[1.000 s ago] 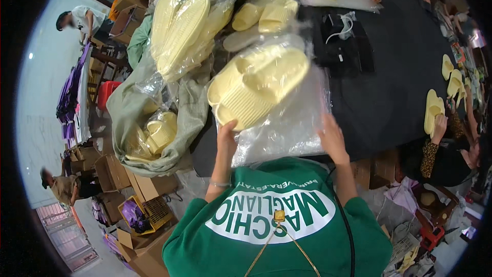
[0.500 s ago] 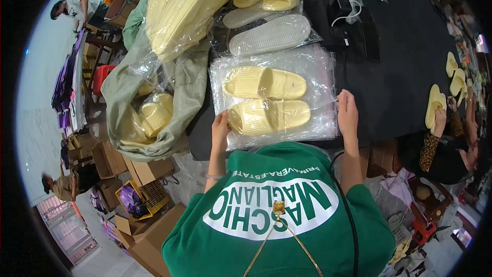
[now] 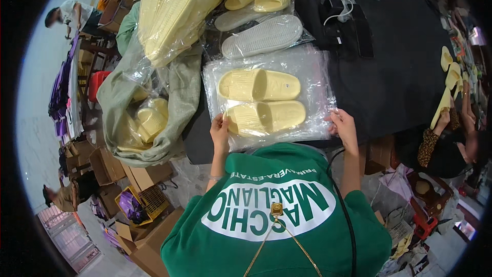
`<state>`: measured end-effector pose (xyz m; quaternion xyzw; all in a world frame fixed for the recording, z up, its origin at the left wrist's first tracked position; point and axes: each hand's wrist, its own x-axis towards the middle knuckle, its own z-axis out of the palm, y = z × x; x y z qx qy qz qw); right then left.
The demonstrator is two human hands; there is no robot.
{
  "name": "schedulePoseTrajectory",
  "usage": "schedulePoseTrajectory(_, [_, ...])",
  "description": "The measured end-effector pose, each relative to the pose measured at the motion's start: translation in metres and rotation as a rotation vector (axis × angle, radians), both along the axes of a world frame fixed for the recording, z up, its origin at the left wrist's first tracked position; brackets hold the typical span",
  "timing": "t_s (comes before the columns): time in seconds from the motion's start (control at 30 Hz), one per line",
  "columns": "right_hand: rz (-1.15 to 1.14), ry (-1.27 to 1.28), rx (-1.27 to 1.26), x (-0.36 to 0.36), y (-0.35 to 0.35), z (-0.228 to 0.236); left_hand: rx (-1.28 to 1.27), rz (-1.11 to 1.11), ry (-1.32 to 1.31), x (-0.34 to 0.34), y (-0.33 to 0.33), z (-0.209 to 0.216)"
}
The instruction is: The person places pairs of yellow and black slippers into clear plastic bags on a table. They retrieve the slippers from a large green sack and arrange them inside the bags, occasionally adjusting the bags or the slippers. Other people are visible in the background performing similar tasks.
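A pair of pale yellow slide slippers (image 3: 279, 86) lies side by side in a clear plastic bag (image 3: 313, 92), toes to the left. Under it is a pile of similar clear bags (image 3: 212, 74) on the black table. My left hand (image 3: 220, 132) pinches the left edge of the bag, close to the toe of the nearer slipper. At the opposite edge, near the lower right corner, my right hand (image 3: 343, 128) is closed on the bag's plastic with its fingers bent.
Bagged yellow slippers (image 3: 171, 18) and a pale grey slipper (image 3: 262, 37) lie beyond the bag. A green-grey sack (image 3: 182, 92) holding more slippers stands at left. A black device with a white cable (image 3: 338, 15) is at far right. Another person's hand (image 3: 445, 118) holds a yellow slipper.
My right hand has moved down along the bag's right edge, and its fingers have bent onto the plastic. The left hand keeps its hold. The co-worker's slipper has turned edge-on.
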<state>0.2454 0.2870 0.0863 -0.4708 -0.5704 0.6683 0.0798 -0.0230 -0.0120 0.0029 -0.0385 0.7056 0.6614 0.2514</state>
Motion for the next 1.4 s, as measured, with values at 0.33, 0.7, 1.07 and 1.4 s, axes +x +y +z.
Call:
schedulePoseTrajectory(0.33, [0.569, 0.327, -0.203, -0.045, 0.024, -0.007, -0.024, -0.055, -0.082, -0.005, -0.002, -0.004])
schedulePoseTrajectory(0.7, [1.121, 0.121, 0.913, -0.181, -0.021, -0.015, -0.046, -0.124, -0.064, -0.003, -0.008, 0.002])
schedulePoseTrajectory(1.07, [0.937, 0.476, 1.41, -0.205, -0.039, -0.046, -0.636, -0.102, 0.401, 0.006, -0.004, 0.04])
schedulePoseTrajectory(1.4, [0.711, 0.145, 1.344, -0.102, 0.03, 0.055, -0.5, 0.069, 0.408, -0.006, -0.029, 0.071])
